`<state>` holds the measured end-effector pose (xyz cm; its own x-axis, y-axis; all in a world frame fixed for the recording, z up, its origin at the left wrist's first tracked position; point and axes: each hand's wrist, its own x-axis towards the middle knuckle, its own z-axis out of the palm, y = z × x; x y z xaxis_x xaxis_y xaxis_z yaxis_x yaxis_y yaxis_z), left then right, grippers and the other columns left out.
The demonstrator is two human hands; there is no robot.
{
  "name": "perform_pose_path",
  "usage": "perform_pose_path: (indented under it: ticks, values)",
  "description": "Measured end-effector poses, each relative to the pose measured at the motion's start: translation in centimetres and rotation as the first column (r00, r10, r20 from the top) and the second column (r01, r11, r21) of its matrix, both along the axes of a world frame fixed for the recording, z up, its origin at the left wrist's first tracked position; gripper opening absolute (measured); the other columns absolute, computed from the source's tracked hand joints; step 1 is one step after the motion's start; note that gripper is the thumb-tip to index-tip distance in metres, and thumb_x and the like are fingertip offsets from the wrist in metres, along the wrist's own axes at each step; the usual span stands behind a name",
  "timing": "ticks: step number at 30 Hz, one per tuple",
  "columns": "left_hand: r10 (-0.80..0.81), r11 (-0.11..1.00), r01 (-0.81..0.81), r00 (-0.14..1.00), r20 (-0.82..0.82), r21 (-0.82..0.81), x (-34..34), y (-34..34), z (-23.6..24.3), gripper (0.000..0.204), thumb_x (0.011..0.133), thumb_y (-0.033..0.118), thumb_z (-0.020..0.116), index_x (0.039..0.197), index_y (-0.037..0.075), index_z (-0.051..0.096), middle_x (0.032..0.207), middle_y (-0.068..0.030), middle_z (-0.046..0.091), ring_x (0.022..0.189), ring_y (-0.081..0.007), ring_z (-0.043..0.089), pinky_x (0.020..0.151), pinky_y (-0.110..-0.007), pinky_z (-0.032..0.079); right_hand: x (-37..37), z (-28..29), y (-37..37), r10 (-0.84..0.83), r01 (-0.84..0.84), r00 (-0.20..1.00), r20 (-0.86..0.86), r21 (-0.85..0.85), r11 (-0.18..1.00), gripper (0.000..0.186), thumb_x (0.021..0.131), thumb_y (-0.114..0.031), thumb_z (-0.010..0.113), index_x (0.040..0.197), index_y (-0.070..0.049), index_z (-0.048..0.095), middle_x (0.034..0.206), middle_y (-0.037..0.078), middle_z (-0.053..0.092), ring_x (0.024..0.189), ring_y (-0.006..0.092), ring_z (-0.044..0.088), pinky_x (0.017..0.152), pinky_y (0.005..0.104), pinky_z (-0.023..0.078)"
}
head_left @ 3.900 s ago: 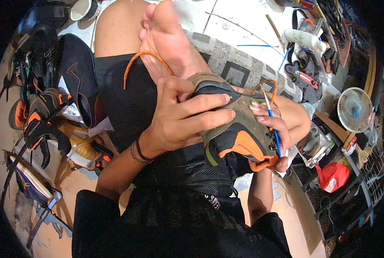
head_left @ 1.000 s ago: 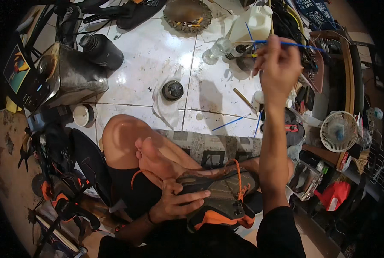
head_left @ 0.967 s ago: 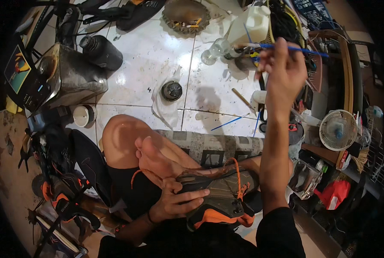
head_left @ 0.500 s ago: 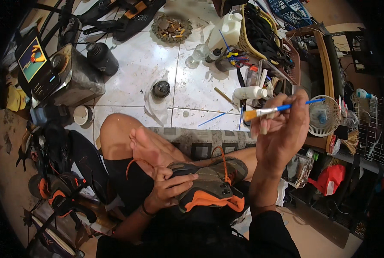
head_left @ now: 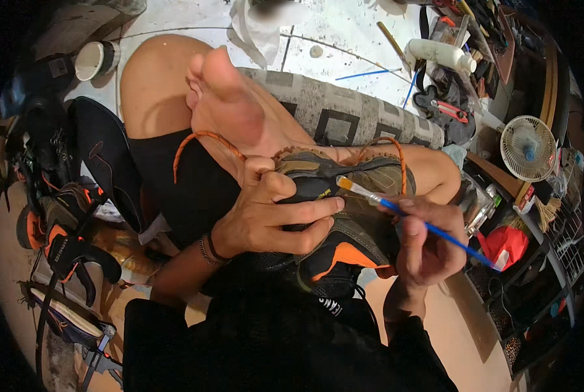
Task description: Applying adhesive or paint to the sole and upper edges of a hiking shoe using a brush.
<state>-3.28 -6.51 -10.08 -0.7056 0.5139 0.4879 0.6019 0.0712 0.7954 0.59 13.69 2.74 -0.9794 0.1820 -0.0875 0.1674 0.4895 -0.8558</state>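
A brown hiking shoe [head_left: 373, 215] with orange trim and orange laces [head_left: 207, 134] lies on its side across my lap. My left hand [head_left: 256, 219] grips it, with the fingers stretched across the upper. In my right hand [head_left: 432, 242] is a paintbrush [head_left: 458, 245], pinched by its blue handle. Its tan bristles point left and are at the shoe's side, close to my left fingertips; whether they touch it I cannot tell. My bare foot [head_left: 230, 104] rests just beyond the shoe.
Beyond my legs lies a grey patterned roll [head_left: 370, 116]. A white bottle [head_left: 439, 55], thin blue sticks [head_left: 369, 74] and tools are on the tiles at far right. A white fan [head_left: 527, 149] and red bag [head_left: 504, 247] are at right, another shoe [head_left: 60, 219] at left.
My right hand has come down with the paintbrush from above the floor to the shoe, its bristles now at the upper. The view has moved lower and closer; my left hand still grips the shoe.
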Motion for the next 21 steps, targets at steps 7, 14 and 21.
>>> perform_pose_path:
  ticks: [7, 14, 21]
  values:
    - [-0.026, 0.997, 0.029, 0.999, -0.039, 0.069, 0.7, 0.0, -0.2, 0.022, 0.071, 0.022, 0.079, 0.080, 0.031, 0.062, 0.108, 0.0191, 0.075, 0.083, -0.0142, 0.040, 0.078, -0.039, 0.031, 0.5, 0.8, -2.0, 0.045, -0.058, 0.995, 0.093, 0.140, 0.988, 0.026, 0.083, -0.002, 0.083, 0.090, 0.002, 0.058, 0.088, 0.022, 0.074, 0.091, 0.0349, 0.076, 0.087, 0.0519, 0.061]
    - [-0.010, 0.997, 0.015, 0.998, -0.067, 0.073, 0.8, -0.1, -0.1, 0.024, 0.063, 0.025, 0.076, 0.071, 0.035, 0.056, 0.105, 0.0239, 0.069, 0.083, -0.0117, 0.043, 0.077, -0.035, 0.029, 1.0, 0.7, -2.1, 0.120, -0.132, 0.987, 0.111, 0.112, 0.985, 0.029, 0.081, -0.004, 0.085, 0.093, 0.002, 0.058, 0.089, 0.024, 0.074, 0.092, 0.0368, 0.076, 0.087, 0.0521, 0.060]
    - [-0.005, 0.997, 0.007, 0.999, -0.033, 0.082, 1.2, -0.1, -0.1, 0.028, 0.061, 0.023, 0.077, 0.068, 0.035, 0.052, 0.103, 0.0244, 0.069, 0.084, -0.0124, 0.044, 0.078, -0.036, 0.030, 0.9, 0.5, -2.2, 0.146, -0.157, 0.985, 0.095, 0.120, 0.980, 0.027, 0.079, -0.003, 0.085, 0.095, 0.004, 0.064, 0.091, 0.023, 0.074, 0.093, 0.0364, 0.076, 0.088, 0.0513, 0.061]
